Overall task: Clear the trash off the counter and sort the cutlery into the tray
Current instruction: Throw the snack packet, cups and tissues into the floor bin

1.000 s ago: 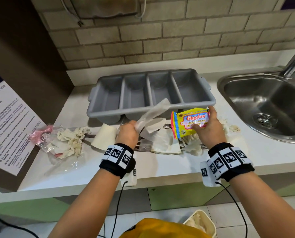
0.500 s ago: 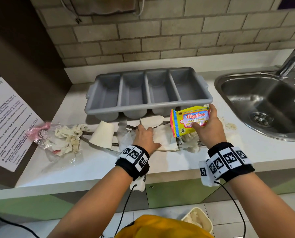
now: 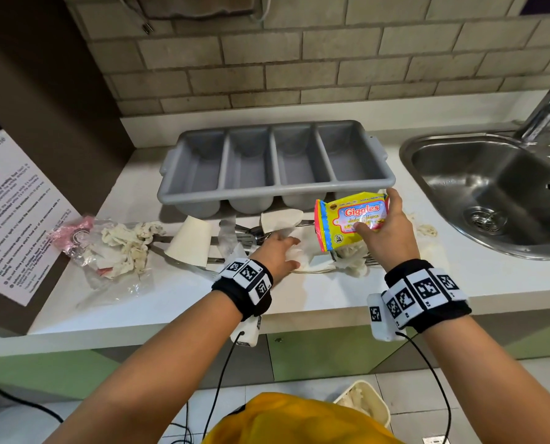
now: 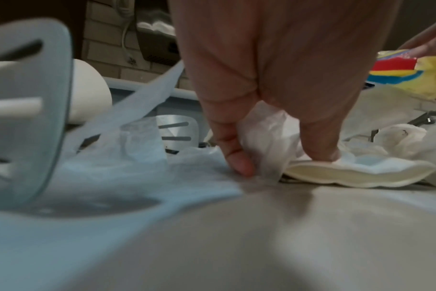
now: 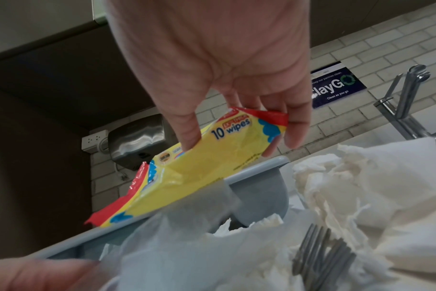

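Note:
The grey four-compartment cutlery tray (image 3: 276,190) stands empty at the back of the counter. In front of it my right hand (image 3: 385,225) (image 5: 239,141) pinches a yellow Giggles wipes pack (image 3: 352,219) (image 5: 212,177), held just above the trash pile. My left hand (image 3: 280,248) (image 4: 274,157) is down on the pile, its thumb and a finger pinching a thin white wrapper (image 4: 266,133) beside a paper plate (image 4: 349,177). Forks (image 5: 321,256) and a slotted spatula (image 4: 177,132) lie half buried under tissues.
A paper cup (image 3: 192,240) lies on its side left of my left hand. Further left is a clear bag of crumpled tissues (image 3: 116,248). The steel sink (image 3: 491,193) and tap are at the right. A bin (image 3: 363,402) stands on the floor below.
My left hand came down with the lifted white wrapper and now pinches it on the pile, further right. The right hand keeps the wipes pack nearly still.

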`<state>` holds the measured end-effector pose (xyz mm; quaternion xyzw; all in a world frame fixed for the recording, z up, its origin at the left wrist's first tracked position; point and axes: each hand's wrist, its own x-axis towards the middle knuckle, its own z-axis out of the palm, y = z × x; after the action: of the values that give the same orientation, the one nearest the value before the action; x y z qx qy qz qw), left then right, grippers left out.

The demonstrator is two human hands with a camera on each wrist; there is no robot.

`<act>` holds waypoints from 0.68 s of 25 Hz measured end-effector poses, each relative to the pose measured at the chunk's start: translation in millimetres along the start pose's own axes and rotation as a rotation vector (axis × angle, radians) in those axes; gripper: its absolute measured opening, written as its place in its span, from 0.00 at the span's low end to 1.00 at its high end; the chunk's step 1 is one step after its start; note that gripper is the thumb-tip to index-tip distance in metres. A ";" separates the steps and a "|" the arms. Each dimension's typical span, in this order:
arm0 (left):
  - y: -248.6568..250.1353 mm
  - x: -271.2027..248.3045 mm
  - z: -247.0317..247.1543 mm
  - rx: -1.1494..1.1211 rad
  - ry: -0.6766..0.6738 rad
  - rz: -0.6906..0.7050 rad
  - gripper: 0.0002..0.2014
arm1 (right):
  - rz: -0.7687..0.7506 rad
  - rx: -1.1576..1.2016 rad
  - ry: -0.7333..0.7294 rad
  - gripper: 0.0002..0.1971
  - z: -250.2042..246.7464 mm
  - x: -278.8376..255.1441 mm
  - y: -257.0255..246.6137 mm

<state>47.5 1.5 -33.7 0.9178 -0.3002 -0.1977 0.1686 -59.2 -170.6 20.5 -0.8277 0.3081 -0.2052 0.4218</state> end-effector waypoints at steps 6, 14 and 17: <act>11.5 2.0 -4.7 -0.038 0.083 -0.047 0.19 | -0.006 0.004 0.003 0.38 1.2 -3.1 -0.9; 14.6 -16.3 -35.1 -0.218 0.306 -0.024 0.29 | -0.002 0.012 -0.001 0.40 0.7 -6.3 0.5; 7.0 -21.1 -57.8 -0.281 0.451 -0.049 0.26 | -0.001 0.016 -0.005 0.39 -1.1 -7.3 -0.4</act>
<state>55.4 20.2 24.8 0.9133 -0.2021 -0.0318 0.3521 -65.1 -166.0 20.8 -0.8250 0.3050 -0.2059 0.4289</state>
